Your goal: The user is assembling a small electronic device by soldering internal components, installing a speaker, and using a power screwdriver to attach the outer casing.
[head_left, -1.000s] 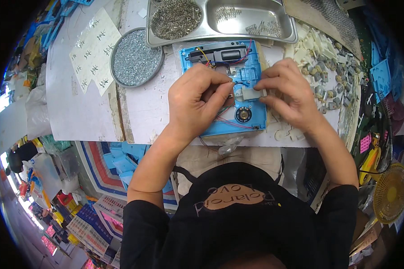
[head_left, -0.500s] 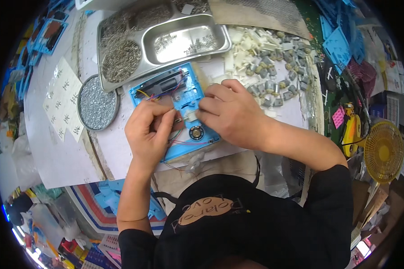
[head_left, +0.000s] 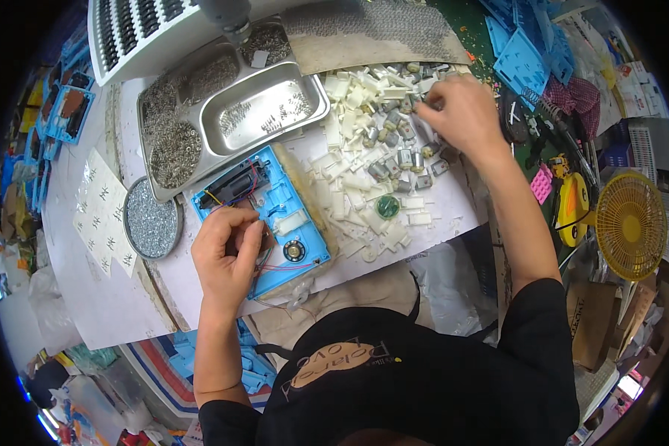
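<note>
A blue plastic housing (head_left: pixel 279 197) lies tilted on the table before me, with a dark block, coloured wires, a white rectangular piece (head_left: pixel 291 222) and a small round speaker (head_left: pixel 294 250) in it. At its left edge my left hand (head_left: pixel 227 253) is closed, thumb against fingertips; a bit of brown shows beside them, but what they grip is hidden. To the right, my right hand (head_left: pixel 464 111) hovers over the far side of a heap of small silver motors (head_left: pixel 404 159), fingers curled and thumb apart, nothing visible between them. White plastic pieces (head_left: pixel 342 178) spread beside the motors.
Behind the housing sits a metal compartment tray (head_left: pixel 209 115) of small metal parts. A round dish (head_left: pixel 153 223) of grey bits stands at left, near labelled paper sheets (head_left: pixel 104 212). A white slatted unit (head_left: pixel 145 33) and a dark cylindrical tool (head_left: pixel 229 16) are at the top. A yellow fan (head_left: pixel 630 227) is at right.
My right hand has left the housing and moved right and away to the motors, uncovering the white piece. My left hand stays at the housing. The whole view has shifted.
</note>
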Available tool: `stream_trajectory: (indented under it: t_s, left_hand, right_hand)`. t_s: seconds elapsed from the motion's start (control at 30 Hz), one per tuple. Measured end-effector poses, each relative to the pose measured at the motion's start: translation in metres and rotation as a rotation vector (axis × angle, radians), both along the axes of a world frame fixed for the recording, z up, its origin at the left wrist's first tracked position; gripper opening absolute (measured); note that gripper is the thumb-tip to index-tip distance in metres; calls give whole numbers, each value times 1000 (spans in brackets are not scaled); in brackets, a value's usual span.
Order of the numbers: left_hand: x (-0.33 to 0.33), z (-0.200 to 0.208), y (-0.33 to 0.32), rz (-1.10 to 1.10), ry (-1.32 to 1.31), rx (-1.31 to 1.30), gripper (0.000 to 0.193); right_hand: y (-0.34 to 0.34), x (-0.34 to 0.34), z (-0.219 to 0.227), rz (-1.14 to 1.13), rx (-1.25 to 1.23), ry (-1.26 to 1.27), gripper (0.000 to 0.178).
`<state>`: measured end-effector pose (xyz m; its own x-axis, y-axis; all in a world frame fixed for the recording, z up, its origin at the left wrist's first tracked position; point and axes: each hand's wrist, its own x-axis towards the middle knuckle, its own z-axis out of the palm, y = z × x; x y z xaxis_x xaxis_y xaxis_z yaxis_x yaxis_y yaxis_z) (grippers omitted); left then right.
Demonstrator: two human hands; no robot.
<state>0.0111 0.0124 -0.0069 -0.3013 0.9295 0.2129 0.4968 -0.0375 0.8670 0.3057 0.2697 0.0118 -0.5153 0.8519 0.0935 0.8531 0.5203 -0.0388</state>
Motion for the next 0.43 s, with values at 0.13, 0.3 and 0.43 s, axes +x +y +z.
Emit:
stream_trajectory:
  t_s: [0.13, 0.3, 0.43]
  left_hand:
    - [3, 13, 5, -59, 82, 35, 10]
    - [15, 48, 16, -162, 166, 58, 10]
    - [27, 68, 39, -298, 207, 101, 10]
  right_hand:
    - [-10, -7, -12, -50, 53, -85, 30]
    - [-12, -5, -24, -59, 77, -45, 36]
    - [-2, -3, -28, -92, 5, -35, 39]
